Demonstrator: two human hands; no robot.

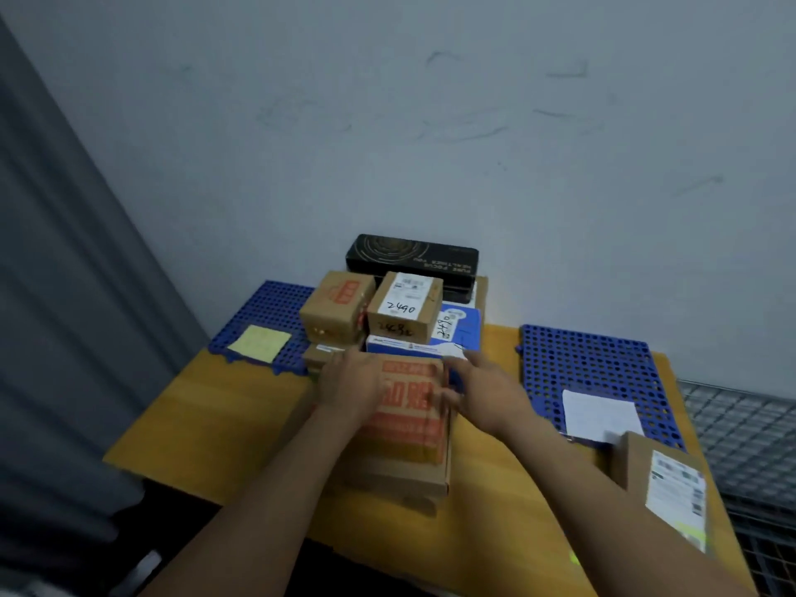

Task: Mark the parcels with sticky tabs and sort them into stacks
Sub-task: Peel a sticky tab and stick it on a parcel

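Head view: two bare forearms are reaching out over a yellow table (206,415) towards the printed box (409,420).
Printed box: this brown parcel with orange print is lying flat, and every place below is given relative to it.
Left hand (349,385): it is resting on the box's far left corner. The fingers are blurred, so I cannot tell whether they are curling round the edge.
Right hand (482,389): it is hovering at the box's right edge, with its fingers stretching out loosely and gripping nothing. The thumb is touching or almost touching that edge.
Pile: just behind the box, a parcel marked 2490 (405,305) and a second printed parcel (338,305) are sitting beside a blue-white parcel (456,333), and a black case (413,258) is sitting furthest back.
Left mat (262,312): this blue mat is lying behind and left of the box, carrying a yellow tab sheet (260,343).
Right mat (586,368): also blue, it is lying well to the right of the box, carrying a white sheet (601,415).
Labelled parcel (663,480): it is standing to the right of the box and nearer the camera.
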